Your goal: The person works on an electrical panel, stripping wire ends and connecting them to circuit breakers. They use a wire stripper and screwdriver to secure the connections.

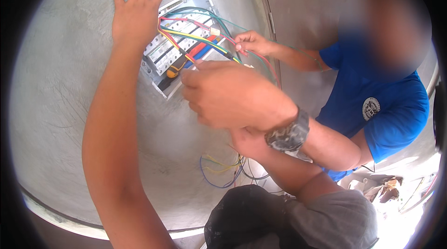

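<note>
My left hand (pixel 135 18) lies with fingers spread on the grey plastered wall, beside the upper left edge of an electrical panel (pixel 210 0). It holds nothing. My right hand is out of view. Rows of white circuit breakers (pixel 163 62) fill the panel, and bundles of red, yellow, green and black wires (pixel 186 35) come out of it. A yellow-and-black tool handle (pixel 174 70) rests in the lower part, near red and blue parts I cannot identify. A co-worker's watch-wearing hand (pixel 233 93) is at the wire ends; that person's other hand (pixel 250 42) pinches wires.
The co-worker in a blue shirt (pixel 349 90) stands at the right. Below, another person in a black cap (pixel 244 214) and grey shirt (pixel 335 218) reaches an arm (pixel 288 167) upward. Loose blue and yellow wires (pixel 219 186) hang lower on the wall. Debris (pixel 384 191) lies at the lower right.
</note>
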{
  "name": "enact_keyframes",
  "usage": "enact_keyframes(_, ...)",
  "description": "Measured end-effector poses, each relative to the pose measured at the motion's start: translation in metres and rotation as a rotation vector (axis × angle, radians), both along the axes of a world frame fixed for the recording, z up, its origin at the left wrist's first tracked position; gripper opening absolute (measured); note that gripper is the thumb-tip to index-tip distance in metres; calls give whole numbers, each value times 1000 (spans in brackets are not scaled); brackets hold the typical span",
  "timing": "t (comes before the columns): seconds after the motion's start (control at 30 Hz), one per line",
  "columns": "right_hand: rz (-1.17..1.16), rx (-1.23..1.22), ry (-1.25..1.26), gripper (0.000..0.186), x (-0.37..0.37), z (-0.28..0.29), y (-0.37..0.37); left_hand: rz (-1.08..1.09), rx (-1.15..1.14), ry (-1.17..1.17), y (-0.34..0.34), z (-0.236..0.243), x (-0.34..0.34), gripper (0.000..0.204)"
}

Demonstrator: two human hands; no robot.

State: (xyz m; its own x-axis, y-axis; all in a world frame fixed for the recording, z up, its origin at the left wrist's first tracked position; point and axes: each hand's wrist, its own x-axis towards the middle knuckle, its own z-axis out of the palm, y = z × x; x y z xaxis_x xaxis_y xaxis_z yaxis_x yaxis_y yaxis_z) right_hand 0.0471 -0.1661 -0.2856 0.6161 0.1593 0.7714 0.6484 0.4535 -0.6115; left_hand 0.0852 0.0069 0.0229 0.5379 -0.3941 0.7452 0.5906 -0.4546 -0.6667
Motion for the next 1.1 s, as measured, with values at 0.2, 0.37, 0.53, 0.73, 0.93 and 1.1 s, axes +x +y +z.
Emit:
enact_keyframes(0.2, 304, 280, 201, 22, -6, 10, 5, 2, -21, 6, -4, 1, -1, 78)
enact_keyframes(0.37, 280, 257, 239, 25, -9, 4, 4, -28, -15, -2, 0, 0, 3, 79)
enact_keyframes(0.53, -143, 76, -103, 26, -17, -1, 5, -7, 15, -21, 7, 4, 7, 80)
enact_keyframes(0.73, -193, 37, -90, 25, -20, 0, 5, -3, 16, -18, 5, 3, 6, 78)
enact_keyframes(0.93, -34, 98, -43, 22, -16, -13, 12, 28, 21, -19, 3, 3, 4, 78)
enact_keyframes(1.1, 131, 198, -59, 26, -9, -25, 19, 46, 58, -37, 3, 3, 4, 67)
